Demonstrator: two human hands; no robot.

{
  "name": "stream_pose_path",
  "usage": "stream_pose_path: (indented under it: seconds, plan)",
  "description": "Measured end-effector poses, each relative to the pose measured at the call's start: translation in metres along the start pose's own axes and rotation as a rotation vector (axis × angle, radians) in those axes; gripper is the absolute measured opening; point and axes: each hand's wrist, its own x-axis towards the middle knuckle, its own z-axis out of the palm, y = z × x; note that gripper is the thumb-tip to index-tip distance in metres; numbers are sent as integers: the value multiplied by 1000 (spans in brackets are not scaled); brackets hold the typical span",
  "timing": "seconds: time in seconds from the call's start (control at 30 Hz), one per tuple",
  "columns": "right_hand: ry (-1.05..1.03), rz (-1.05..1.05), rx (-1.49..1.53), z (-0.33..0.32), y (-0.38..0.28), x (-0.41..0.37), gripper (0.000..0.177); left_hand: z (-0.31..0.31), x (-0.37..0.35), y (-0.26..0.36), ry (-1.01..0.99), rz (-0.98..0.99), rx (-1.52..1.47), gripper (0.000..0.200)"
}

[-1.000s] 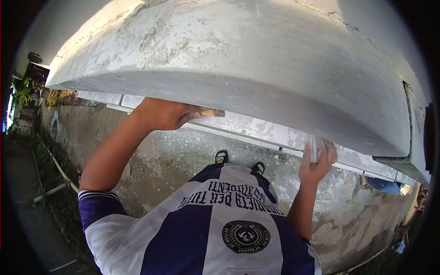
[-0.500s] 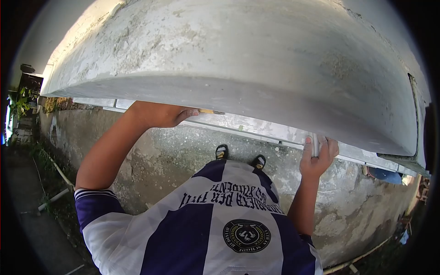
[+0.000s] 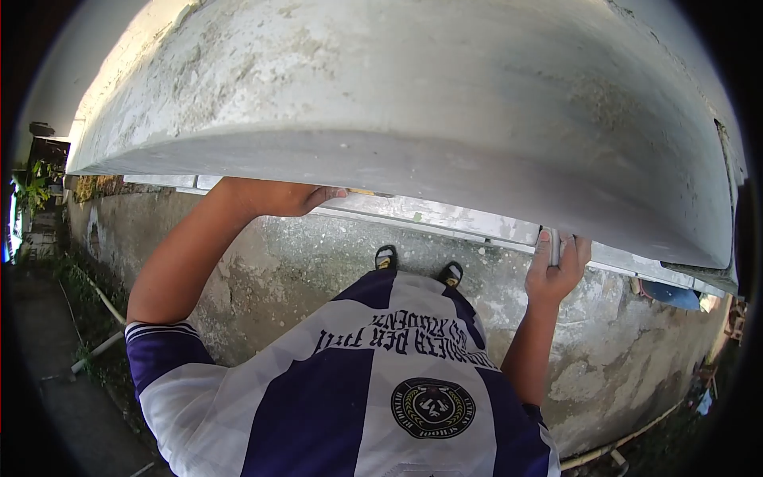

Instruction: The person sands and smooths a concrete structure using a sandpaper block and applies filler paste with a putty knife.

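My left hand (image 3: 322, 195) reaches in under the lower edge of a grey concrete slab (image 3: 381, 155). Its thumb lies against a narrow yellow strip (image 3: 363, 191), and the slab hides most of the fingers. On the right, my right hand (image 3: 560, 262) points up at the slab's edge, with a slim light-grey bar (image 3: 555, 248) between thumb and fingers; the slab covers the bar's upper end. Between the hands runs a pale, speckled ledge (image 3: 445, 218).
Below the ledge is a stained concrete surface (image 3: 306, 254), with my sandalled feet on it. Pipes (image 3: 97, 352) and plants (image 3: 44, 179) are at the left. A blue rounded object (image 3: 670, 295) shows at the right under the ledge.
The view has shifted slightly. My right hand appears a little farther right and higher, still holding the grey bar. My left hand stays almost where it was, by the yellow strip.
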Motion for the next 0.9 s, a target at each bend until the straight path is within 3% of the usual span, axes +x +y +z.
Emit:
stream_pose_path:
  seconds: [0.17,0.27,0.47,0.57,0.67,0.77,0.9]
  plan:
    - [-21,-19,-60,-2,1,-2,26,17,16,0,-39,-44,-277,28]
    - [-22,-9,-53,0,2,-1,26,26,30,10,-228,-116,-286,29]
    - [-10,-27,-52,1,2,-1,26,1,7,9,6,-41,-97,30]
    - [-27,-4,-63,0,1,-2,27,3,2,5,13,-33,-120,29]
    - [-27,-16,-57,-1,0,-1,28,13,20,14,-104,-102,-213,29]
    - [-12,-42,-52,1,3,-1,28,23,30,19,-6,-40,-228,28]
    - [-10,-47,-58,1,2,0,27,7,18,19,-32,-91,-136,30]
